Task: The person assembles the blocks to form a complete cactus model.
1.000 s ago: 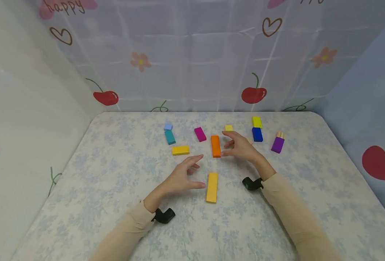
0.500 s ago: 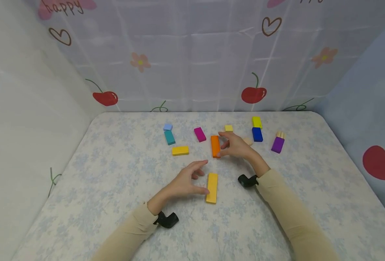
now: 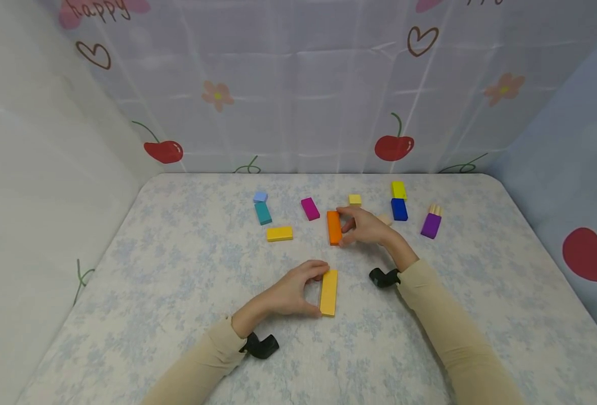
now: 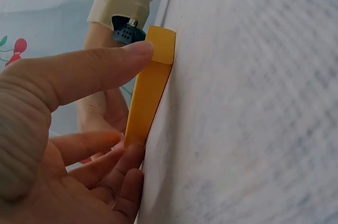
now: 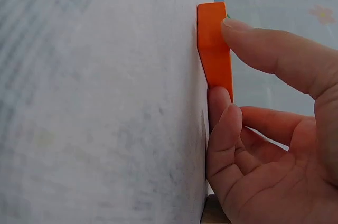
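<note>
A long golden-yellow block (image 3: 329, 293) lies lengthwise on the table near the middle. My left hand (image 3: 293, 289) holds it from the left by its ends, thumb at the near end and fingertips at the far end. In the left wrist view the thumb touches a corner of this yellow block (image 4: 148, 86). Farther back lies an orange block (image 3: 334, 229). From its right side, my right hand (image 3: 366, 228) grips it between thumb and fingers. The right wrist view shows the thumb at one end of the orange block (image 5: 212, 28), with fingertips at the other.
Left of the orange block are magenta (image 3: 310, 208), yellow (image 3: 280, 234), teal (image 3: 263, 213) and light blue (image 3: 260, 197) blocks. Pale yellow (image 3: 355, 199), blue (image 3: 399, 209), bright yellow (image 3: 398, 189) and purple (image 3: 431, 225) pieces lie behind and right; a beige piece (image 3: 385, 220) is partly hidden.
My left hand has moved right and its fingers have come round the golden-yellow block's ends. My right hand has shifted left onto the orange block. Both blocks stay in place.
</note>
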`<control>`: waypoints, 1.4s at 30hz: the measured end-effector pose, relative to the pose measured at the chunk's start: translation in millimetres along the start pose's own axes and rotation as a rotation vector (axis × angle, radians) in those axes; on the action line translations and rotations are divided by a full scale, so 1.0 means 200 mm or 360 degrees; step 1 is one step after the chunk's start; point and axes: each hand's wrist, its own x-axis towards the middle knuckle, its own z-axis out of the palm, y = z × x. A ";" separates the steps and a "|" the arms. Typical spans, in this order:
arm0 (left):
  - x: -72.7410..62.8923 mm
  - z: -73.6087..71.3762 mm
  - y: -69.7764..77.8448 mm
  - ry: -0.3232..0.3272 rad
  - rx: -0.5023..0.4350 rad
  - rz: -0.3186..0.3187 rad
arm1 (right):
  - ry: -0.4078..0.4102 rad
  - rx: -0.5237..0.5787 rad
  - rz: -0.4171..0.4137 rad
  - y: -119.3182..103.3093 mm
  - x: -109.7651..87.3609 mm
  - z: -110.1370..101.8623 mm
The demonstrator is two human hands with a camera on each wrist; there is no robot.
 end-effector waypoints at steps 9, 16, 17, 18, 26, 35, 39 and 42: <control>0.00 0.02 0.01 0.0016 0.0124 -0.0029 | 0.0013 -0.0050 0.0007 0.01 0.01 0.00; -0.01 0.04 0.03 0.0029 0.0171 0.0016 | 0.0050 -0.0072 -0.0025 0.00 -0.02 0.02; -0.01 0.04 0.03 0.0035 0.0179 0.0018 | 0.0049 -0.0074 -0.0039 -0.01 -0.03 0.03; -0.01 0.05 0.04 0.0041 0.0189 0.0015 | 0.0051 -0.0073 -0.0040 -0.01 -0.04 0.03; -0.04 0.08 0.08 0.0066 0.0197 -0.0009 | 0.0086 -0.0117 -0.0110 -0.03 -0.12 0.08; -0.06 0.09 0.09 0.0069 0.0227 0.0007 | 0.0061 -0.0135 -0.0258 -0.04 -0.26 0.13; -0.06 0.10 0.09 0.0056 0.0227 0.0012 | 0.0062 -0.0140 -0.0309 -0.04 -0.29 0.16; -0.07 0.10 0.09 0.0059 0.0232 0.0031 | 0.0066 -0.0135 -0.0310 -0.03 -0.30 0.17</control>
